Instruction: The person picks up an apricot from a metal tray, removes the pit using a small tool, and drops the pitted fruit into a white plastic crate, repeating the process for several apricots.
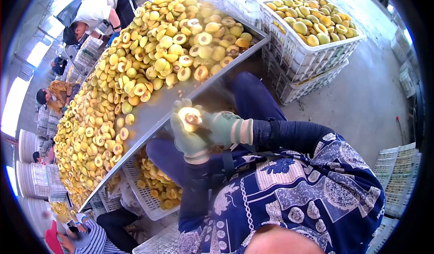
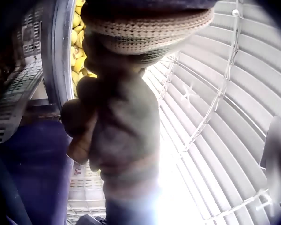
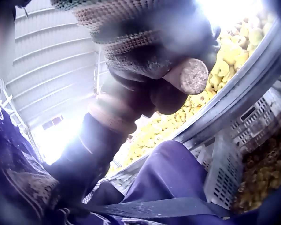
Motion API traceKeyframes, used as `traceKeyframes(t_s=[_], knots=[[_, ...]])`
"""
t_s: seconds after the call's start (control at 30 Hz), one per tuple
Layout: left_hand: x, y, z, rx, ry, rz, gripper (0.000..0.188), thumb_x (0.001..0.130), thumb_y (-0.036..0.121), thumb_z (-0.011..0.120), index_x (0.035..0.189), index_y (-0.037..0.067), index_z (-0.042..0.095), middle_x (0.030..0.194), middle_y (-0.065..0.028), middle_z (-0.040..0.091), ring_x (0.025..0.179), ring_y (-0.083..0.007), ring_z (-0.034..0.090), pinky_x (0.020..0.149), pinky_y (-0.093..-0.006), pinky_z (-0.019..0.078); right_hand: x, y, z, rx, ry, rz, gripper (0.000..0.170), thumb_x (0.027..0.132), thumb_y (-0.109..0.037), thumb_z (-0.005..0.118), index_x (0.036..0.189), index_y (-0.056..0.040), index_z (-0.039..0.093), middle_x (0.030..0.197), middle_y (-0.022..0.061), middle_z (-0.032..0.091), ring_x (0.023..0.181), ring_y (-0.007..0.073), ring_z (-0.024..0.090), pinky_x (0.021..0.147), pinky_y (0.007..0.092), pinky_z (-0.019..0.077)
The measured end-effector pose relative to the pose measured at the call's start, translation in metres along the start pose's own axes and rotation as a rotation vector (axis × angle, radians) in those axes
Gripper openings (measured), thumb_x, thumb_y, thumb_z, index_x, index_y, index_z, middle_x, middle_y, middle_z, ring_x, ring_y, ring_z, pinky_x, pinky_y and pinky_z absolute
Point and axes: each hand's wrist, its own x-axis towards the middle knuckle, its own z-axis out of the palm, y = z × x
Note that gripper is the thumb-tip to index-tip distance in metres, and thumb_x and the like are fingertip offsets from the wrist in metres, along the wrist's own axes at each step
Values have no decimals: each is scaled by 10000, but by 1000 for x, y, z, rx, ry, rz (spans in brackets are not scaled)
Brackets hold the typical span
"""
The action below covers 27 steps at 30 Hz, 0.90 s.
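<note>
In the head view, the left hand (image 1: 183, 138), in a pale green glove, holds a yellow fruit (image 1: 189, 119) with a brown middle turned upward. The gloved right hand (image 1: 221, 124) is close against it, fingers curled. A short handle (image 3: 194, 76) with a round, rough end sticks out of the right hand's grip in the right wrist view. The left wrist view shows that handle (image 2: 78, 149) beside the dark, blurred right hand (image 2: 126, 124). The handle's working end cannot be made out.
A metal-edged table (image 1: 169, 101) heaped with halved fruit (image 1: 131, 64) lies just beyond the hands. White crates (image 1: 312, 57) of fruit stand at upper right. Another fruit crate (image 1: 156, 212) sits below the table edge, near the knees. Several people work along the far side.
</note>
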Motion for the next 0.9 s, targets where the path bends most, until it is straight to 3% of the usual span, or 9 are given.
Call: traceKeyframes(t_s=[0.13, 0.27, 0.3, 0.4, 0.6, 0.67, 0.73, 0.8, 0.9], knots=[[0, 6, 3, -14, -145, -77, 523, 964, 408, 446, 1352, 59, 406, 1277, -189, 512, 982, -295, 575, 890, -422, 466, 21, 29, 24, 194, 120, -36, 290, 975, -337, 370, 1204, -211, 496, 1096, 60, 594, 979, 258, 589, 887, 385, 429], [-1, 4, -8, 248, -292, 139, 521, 984, 384, 400, 1374, 42, 353, 1314, -187, 483, 1029, -289, 575, 855, -402, 504, 14, 19, 23, 330, 156, -75, 320, 962, -358, 368, 1223, -204, 473, 1077, 80, 608, 887, 259, 616, 793, 395, 483], [-1, -2, -6, 380, -276, 343, 484, 996, 366, 366, 1358, 45, 358, 1320, -174, 480, 1040, -295, 581, 817, -388, 532, 12, 16, 22, 307, 86, -98, 332, 957, -357, 377, 1237, -203, 467, 1075, 81, 610, 860, 244, 622, 766, 391, 500], [-4, 4, -8, 349, -306, 355, 456, 1002, 351, 352, 1339, 45, 372, 1324, -161, 477, 1037, -297, 587, 806, -389, 542, 12, 13, 25, 332, 22, -171, 350, 938, -353, 428, 1236, -180, 497, 1061, 80, 626, 723, 202, 632, 682, 346, 529], [-8, 11, -12, 347, -172, 329, 485, 978, 395, 396, 1347, 80, 398, 1199, -209, 551, 850, -287, 622, 746, -367, 538, -9, -17, 9, 124, 253, -245, 278, 907, -288, 490, 1028, -58, 588, 781, 84, 656, 493, 168, 588, 450, 271, 507], [-9, 16, -8, 383, -153, 362, 493, 973, 407, 398, 1349, 88, 403, 1166, -216, 566, 813, -285, 623, 736, -364, 537, -53, -49, -25, 742, -29, 87, 280, 898, -268, 472, 998, -29, 578, 713, 92, 646, 476, 164, 605, 408, 289, 505], [-9, 23, -3, 166, -139, 148, 510, 975, 420, 381, 1352, 77, 398, 1224, -191, 538, 891, -291, 614, 753, -377, 534, -23, -30, -11, 563, -45, 68, 294, 880, -248, 469, 1069, -39, 551, 730, 107, 650, 480, 179, 622, 395, 314, 498], [-12, 27, 10, 187, -102, 162, 524, 992, 426, 329, 1351, 50, 389, 1312, -161, 481, 998, -299, 588, 796, -391, 530, 22, 3, 27, 390, 365, -374, 323, 874, -246, 485, 1123, -43, 514, 736, 133, 648, 426, 199, 597, 381, 324, 485], [-7, 22, 1, 264, -133, 188, 528, 1012, 412, 268, 1351, 20, 372, 1373, -138, 426, 1085, -304, 554, 840, -400, 524, 14, -1, 21, 274, 394, -391, 364, 871, -249, 517, 1179, -55, 489, 811, 130, 656, 555, 211, 649, 515, 338, 538]])
